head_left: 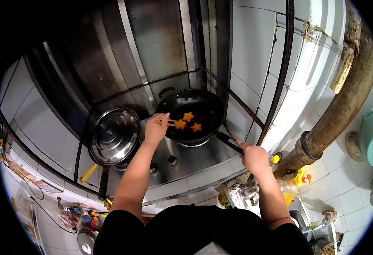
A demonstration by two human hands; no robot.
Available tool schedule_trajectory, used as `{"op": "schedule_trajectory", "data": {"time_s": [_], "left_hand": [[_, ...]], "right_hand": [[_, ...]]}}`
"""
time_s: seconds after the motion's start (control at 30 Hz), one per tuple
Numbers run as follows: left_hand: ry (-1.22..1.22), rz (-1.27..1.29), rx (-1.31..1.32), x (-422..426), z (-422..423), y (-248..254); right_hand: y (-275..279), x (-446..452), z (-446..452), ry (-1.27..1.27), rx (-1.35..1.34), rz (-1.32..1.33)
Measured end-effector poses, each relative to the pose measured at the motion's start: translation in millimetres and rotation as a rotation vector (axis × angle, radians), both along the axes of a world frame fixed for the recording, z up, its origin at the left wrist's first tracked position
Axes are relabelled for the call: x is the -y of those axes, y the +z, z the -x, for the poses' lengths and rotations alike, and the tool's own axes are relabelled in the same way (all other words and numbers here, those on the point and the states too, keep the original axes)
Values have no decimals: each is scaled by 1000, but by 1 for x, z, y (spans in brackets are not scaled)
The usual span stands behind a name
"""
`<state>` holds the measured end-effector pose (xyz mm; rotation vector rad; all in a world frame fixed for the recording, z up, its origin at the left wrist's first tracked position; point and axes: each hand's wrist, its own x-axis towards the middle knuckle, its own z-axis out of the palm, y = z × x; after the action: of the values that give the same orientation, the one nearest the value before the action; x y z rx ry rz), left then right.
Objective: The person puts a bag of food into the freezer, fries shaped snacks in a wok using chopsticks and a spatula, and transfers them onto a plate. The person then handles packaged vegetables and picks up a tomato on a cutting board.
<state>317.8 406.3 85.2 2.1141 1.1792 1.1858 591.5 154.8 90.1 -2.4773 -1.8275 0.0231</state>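
Note:
A black wok [195,100] sits on the right part of the steel stovetop. Three golden-brown star-shaped pieces of food lie in its bottom; one fried star [196,127] is nearest the handle, and another star [188,116] lies farther back. My left hand [157,127] is closed around wooden chopsticks [170,122], whose tips reach the leftmost star [180,124]. I cannot tell whether they grip it or only touch it. My right hand [254,156] wraps round the wok's black handle [230,142].
Left of the wok stands a pan with a shiny steel lid [115,135]. A stove knob [172,160] is on the front of the stovetop [186,167]. Dark metal bars [246,106] run around the stove. A thick brown pipe [343,102] and several bottles are at the right.

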Motion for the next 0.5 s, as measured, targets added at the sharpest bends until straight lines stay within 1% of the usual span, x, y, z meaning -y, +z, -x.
{"op": "schedule_trajectory", "data": {"time_s": [0.03, 0.13, 0.27, 0.4, 0.43, 0.47, 0.5], "left_hand": [[13, 49, 44, 0, -2, 5], [-110, 96, 266, -9, -21, 1], [-117, -13, 123, -47, -49, -32], [38, -109, -39, -44, -59, -20], [51, -78, 15, -50, -59, -21], [36, 88, 162, -53, -58, -19], [22, 189, 296, -55, -55, -15]], "right_hand": [[1, 0, 0, -1, -1, 3], [0, -1, 1, 1, -5, 2], [12, 2, 5, 5, -23, 38], [-4, 0, -2, 15, -7, -16], [-3, 0, -2, 14, -11, -9], [-3, 0, -2, 13, -17, -1], [-3, 1, -2, 12, -17, -1]]}}
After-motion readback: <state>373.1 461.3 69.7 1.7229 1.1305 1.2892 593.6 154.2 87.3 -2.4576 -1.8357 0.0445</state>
